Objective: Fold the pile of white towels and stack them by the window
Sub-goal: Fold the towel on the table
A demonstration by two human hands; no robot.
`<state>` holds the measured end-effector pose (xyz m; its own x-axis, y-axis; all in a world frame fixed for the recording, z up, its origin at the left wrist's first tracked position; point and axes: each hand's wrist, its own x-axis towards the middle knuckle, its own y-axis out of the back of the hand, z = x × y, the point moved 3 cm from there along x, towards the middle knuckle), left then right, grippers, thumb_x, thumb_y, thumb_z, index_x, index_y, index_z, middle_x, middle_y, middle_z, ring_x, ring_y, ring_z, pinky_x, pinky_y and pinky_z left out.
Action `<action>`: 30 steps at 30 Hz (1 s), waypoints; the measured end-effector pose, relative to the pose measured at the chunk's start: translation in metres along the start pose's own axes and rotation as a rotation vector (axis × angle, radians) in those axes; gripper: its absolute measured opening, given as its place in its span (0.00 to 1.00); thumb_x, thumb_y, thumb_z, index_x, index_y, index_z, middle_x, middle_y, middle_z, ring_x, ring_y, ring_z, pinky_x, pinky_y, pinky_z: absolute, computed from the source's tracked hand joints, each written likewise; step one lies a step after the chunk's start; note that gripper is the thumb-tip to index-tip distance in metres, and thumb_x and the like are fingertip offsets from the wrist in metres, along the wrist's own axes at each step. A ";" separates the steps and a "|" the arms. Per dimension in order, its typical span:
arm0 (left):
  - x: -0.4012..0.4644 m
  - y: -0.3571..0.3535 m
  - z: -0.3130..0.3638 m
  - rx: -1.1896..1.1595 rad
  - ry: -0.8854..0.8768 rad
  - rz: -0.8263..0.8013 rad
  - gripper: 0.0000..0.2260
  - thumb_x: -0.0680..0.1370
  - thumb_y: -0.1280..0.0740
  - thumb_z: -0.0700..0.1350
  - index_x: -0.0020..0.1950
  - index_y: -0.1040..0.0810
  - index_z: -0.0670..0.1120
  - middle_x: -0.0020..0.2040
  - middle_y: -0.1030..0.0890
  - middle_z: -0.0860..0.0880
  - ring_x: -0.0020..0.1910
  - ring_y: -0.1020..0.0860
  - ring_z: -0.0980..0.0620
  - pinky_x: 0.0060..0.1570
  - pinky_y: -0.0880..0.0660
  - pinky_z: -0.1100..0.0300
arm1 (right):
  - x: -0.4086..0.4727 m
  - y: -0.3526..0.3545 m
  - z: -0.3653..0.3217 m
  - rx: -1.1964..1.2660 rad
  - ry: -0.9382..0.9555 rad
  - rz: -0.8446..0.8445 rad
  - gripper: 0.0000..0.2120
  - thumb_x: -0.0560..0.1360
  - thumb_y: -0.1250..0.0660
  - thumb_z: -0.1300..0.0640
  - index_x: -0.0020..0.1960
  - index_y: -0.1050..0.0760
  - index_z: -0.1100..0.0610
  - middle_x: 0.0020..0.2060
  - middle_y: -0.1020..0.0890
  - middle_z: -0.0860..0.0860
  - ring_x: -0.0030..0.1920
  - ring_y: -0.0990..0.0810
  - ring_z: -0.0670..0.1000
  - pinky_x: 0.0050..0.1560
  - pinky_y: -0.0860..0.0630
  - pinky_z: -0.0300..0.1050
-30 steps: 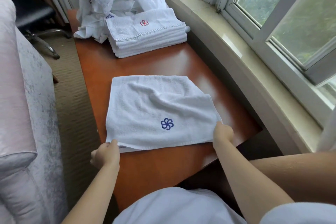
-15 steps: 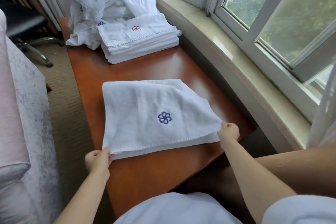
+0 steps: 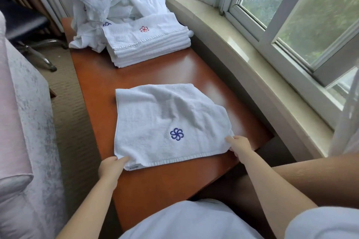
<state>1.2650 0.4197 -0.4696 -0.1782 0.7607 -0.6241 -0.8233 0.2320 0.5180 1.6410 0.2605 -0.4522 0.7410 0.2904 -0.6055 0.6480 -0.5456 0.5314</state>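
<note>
A white towel with a blue flower emblem (image 3: 167, 122) lies folded over on the brown wooden table (image 3: 174, 186), slightly rumpled. My left hand (image 3: 111, 168) pinches its near left corner. My right hand (image 3: 240, 146) pinches its near right corner. Farther along the table sits a neat stack of folded white towels (image 3: 149, 42), the top one marked with a red emblem. Behind that stack rises a loose pile of unfolded white towels (image 3: 112, 0).
A pale stone window sill (image 3: 252, 60) and the window frames run along the table's right side. A grey upholstered seat (image 3: 23, 122) stands at the left, with carpet between. Chrome chair legs (image 3: 38, 52) show at the far left. My knee is at lower right.
The towel's near edge was lifted off the table half a second ago; now it lies flat again, with both hands still on its near corners and drawn closer together.
</note>
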 end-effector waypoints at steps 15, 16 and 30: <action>-0.015 0.007 0.025 -0.161 0.316 -0.459 0.10 0.78 0.31 0.47 0.51 0.18 0.41 0.39 0.26 0.47 0.29 0.35 0.56 0.19 0.40 0.69 | -0.013 -0.019 -0.048 0.287 -0.108 -0.034 0.19 0.75 0.36 0.60 0.65 0.28 0.60 0.34 0.25 0.54 0.30 0.27 0.49 0.29 0.31 0.39; -0.013 0.007 0.021 -0.219 0.313 -0.428 0.09 0.78 0.32 0.46 0.50 0.19 0.41 0.38 0.27 0.47 0.28 0.37 0.56 0.18 0.41 0.70 | -0.015 -0.020 -0.044 0.289 -0.124 -0.031 0.20 0.76 0.37 0.61 0.68 0.29 0.59 0.35 0.26 0.54 0.31 0.28 0.49 0.29 0.31 0.39; -0.029 0.097 0.193 -1.189 -0.270 -0.078 0.09 0.80 0.38 0.44 0.40 0.29 0.47 0.30 0.27 0.52 0.24 0.37 0.58 0.20 0.41 0.68 | -0.059 0.037 -0.188 1.152 0.228 -0.134 0.06 0.78 0.33 0.59 0.43 0.25 0.58 0.35 0.22 0.51 0.34 0.22 0.47 0.30 0.24 0.35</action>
<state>1.2939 0.5370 -0.2884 -0.1049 0.9038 -0.4150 -0.8319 -0.3084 -0.4613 1.6540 0.3713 -0.2855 0.7692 0.4690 -0.4339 0.2684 -0.8535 -0.4467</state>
